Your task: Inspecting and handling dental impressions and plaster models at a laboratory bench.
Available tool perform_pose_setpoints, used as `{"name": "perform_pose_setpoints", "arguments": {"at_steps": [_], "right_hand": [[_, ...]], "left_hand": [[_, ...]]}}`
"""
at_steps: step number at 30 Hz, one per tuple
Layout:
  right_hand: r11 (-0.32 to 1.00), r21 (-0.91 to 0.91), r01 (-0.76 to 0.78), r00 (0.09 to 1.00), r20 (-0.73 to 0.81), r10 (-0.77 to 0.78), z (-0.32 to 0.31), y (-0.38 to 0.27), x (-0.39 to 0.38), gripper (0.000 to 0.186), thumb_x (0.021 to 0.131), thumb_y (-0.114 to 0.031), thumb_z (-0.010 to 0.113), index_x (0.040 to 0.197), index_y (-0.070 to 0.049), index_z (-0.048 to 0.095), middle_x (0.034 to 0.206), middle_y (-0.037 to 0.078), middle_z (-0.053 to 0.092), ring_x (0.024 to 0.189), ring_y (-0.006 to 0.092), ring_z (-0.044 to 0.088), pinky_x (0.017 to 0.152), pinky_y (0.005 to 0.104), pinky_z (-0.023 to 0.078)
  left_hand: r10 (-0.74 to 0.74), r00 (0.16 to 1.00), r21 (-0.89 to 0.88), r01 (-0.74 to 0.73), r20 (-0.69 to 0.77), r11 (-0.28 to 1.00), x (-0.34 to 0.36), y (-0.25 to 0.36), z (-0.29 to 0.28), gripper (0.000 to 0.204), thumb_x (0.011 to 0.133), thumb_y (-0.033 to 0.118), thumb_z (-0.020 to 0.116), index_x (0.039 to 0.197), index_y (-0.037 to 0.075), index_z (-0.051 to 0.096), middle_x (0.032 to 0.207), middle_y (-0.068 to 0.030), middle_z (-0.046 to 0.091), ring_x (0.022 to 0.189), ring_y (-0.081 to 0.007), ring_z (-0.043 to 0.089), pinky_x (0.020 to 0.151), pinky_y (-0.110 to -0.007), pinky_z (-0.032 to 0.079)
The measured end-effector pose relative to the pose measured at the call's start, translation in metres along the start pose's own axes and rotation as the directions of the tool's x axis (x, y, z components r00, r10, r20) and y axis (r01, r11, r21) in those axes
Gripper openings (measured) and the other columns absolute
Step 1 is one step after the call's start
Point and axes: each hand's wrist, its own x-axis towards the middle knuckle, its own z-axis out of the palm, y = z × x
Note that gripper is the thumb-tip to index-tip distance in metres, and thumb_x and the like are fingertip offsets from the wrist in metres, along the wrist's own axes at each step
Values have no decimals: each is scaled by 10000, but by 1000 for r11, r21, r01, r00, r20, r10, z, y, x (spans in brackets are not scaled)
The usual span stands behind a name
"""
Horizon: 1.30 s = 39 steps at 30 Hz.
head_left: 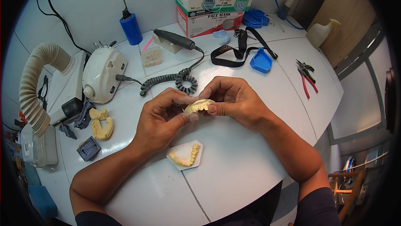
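Observation:
Over the middle of the white table, a pale yellow plaster dental cast (199, 105) is held up between my two hands, its row of teeth turned toward me. My left hand (161, 117) pinches its left end with thumb and fingers. At the right end, the thumb of my right hand (234, 101) presses the front while the fingers curl behind; the cast's back is hidden. Below my hands, a second dental cast (194, 153) with yellow teeth on a white base lies on the table, touched by neither hand.
On the left are yellow casts (102, 129), a grey mould block (88, 148), a white control unit (104, 73) and a ribbed suction hose (31, 88). A corded handpiece (175, 39) rests behind. Pliers (307, 79), a blue tray (262, 60), a black strap (227, 57) and mask boxes (211, 22) lie farther back.

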Motion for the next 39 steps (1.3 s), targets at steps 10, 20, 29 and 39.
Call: {"name": "perform_pose_setpoints", "arguments": {"at_steps": [10, 20, 29, 39], "right_hand": [[1000, -6, 12, 1000, -23, -12, 0, 1, 1, 307, 900, -95, 827, 1121, -25, 625, 1070, 79, 707, 1001, 147, 700, 903, 288, 584], [1000, -15, 10, 999, -36, -10, 3, -1, 0, 345, 878, -119, 861, 1084, -34, 598, 1048, 63, 673, 1028, 157, 692, 915, 297, 581], [998, -53, 28, 1000, -11, -28, 0, -1, -2, 318, 826, -114, 899, 982, -47, 630, 985, 63, 683, 924, 140, 683, 791, 284, 572], [999, -34, -23, 999, -43, 21, 5, -8, -3, 291, 822, -137, 897, 957, -33, 661, 929, 82, 707, 826, 147, 696, 747, 276, 569]], "left_hand": [[-21, 1000, 5, 21, -6, 1000, 0, 2, 0, 284, 926, -37, 758, 1201, 3, 705, 1166, -61, 642, 1103, -137, 669, 980, -295, 567], [-6, 1000, -1, 6, -8, 1000, -1, -1, -1, 293, 914, -43, 766, 1197, 8, 711, 1179, -68, 637, 1110, -136, 660, 976, -291, 563], [40, 999, 9, -40, -4, 999, -2, -4, -1, 295, 912, -46, 768, 1199, 5, 721, 1208, -101, 649, 1135, -158, 654, 1003, -321, 558], [61, 998, 7, -61, -2, 998, -1, -4, -1, 317, 932, -41, 749, 1244, 7, 721, 1208, -97, 656, 1128, -157, 660, 995, -312, 556]]}}
